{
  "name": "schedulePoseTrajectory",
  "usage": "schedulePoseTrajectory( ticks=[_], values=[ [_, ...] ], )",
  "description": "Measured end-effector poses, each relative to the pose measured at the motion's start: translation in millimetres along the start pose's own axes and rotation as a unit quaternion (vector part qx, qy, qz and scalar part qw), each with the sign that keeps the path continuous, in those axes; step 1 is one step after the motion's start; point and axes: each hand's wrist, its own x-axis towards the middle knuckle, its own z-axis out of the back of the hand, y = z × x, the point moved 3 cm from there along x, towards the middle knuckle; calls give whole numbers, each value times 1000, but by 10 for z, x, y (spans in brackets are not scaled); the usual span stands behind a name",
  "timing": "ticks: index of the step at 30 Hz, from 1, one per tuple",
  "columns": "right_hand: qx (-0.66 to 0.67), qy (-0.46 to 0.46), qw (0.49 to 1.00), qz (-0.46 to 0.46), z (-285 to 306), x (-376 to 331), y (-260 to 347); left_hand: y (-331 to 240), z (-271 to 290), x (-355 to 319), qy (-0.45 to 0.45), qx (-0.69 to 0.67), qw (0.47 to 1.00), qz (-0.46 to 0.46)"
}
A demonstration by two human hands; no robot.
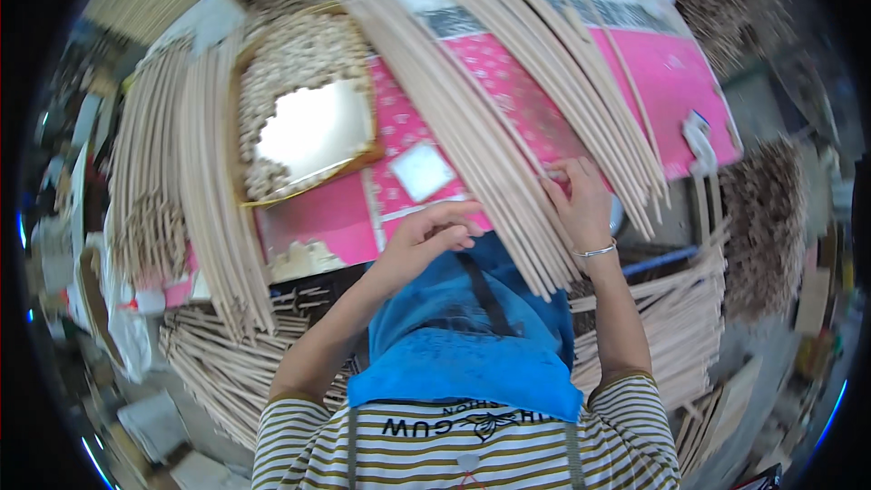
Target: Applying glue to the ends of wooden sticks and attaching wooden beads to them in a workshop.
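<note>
A bundle of long, pale wooden rods (454, 118) lies side by side across the table, with its near ends jutting past the front edge toward me. My left hand (434, 234) is just left of those ends, its fingers loosely bent and the thumb apart. I see nothing in it. On the bundle's right side, my right hand (582, 202) has thumb and forefinger closed at the outermost rod. A bracelet (596, 250) circles that wrist. A small white square (422, 172) lies on the pink tabletop left of the bundle.
A yellow-rimmed tray (373, 118) holds many small wooden pieces around a bright bare patch. More rods (213, 172) lie to its left, and another rod row (562, 63) lies right of the middle bundle. Rod stacks (671, 327) fill the space below the pink table (685, 82).
</note>
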Motion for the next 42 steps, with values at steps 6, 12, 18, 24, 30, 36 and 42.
schedulePoseTrajectory(
  ticks=[6, 12, 18, 24, 30, 36, 42],
  values=[
    [-17, 4, 1000, 3, -209, 1, -190, -603, 1256, -326, -227, 120, 963, -84],
    [375, 55, 905, -192, 26, 82, 42, -622, 3157, -374, -472, 460, 738, -143],
    [372, 56, 925, -51, 168, 615, 837, -750, 3220, -103, -440, 637, 629, -74],
    [360, 116, 925, 47, -347, 737, 1365, -919, 2876, -128, -455, 523, 703, -160],
    [239, 101, 959, 110, -538, 722, 1488, -649, 1306, -329, -288, 232, 909, -193],
    [207, 100, 960, 161, -638, 641, 1514, 90, 744, -137, -267, -14, 957, -111],
    [247, 112, 956, 113, -675, 624, 1367, 312, 769, -1, -282, -20, 952, -119]
  ],
)
